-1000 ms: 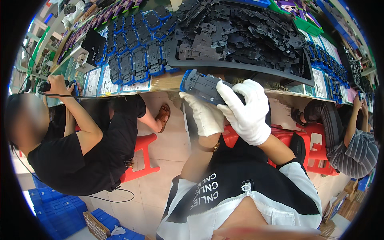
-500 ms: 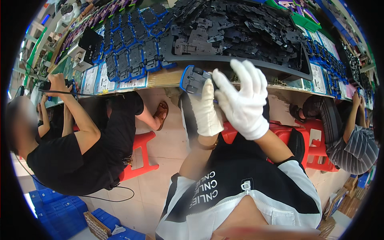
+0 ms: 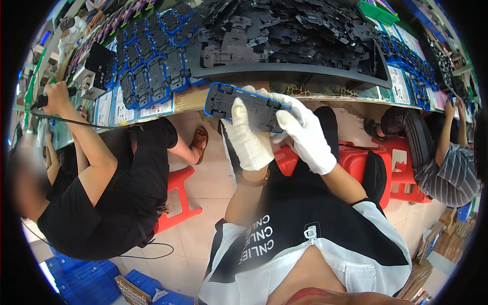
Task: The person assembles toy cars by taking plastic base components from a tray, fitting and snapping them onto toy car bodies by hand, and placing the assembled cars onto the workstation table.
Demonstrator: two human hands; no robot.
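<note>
A blue toy car with a black underside is held bottom up, just in front of the table's near edge. Its wheels and flat black base face up. My left hand, in a white glove, grips it from below, thumb lying across the base. At the car's right end my gloved right hand closes on it, thumb and fingers around that end. Beyond my hands stands a large black tray heaped with black plastic car bases.
Left of the tray, several blue toy cars lie bottom up in rows; more toy cars are to the right. A green bin stands behind. Co-workers sit on both sides, the left one holding a dark corded tool.
The car has turned so its whole base shows. My right hand has come down from open, raised fingers onto the car's right end.
</note>
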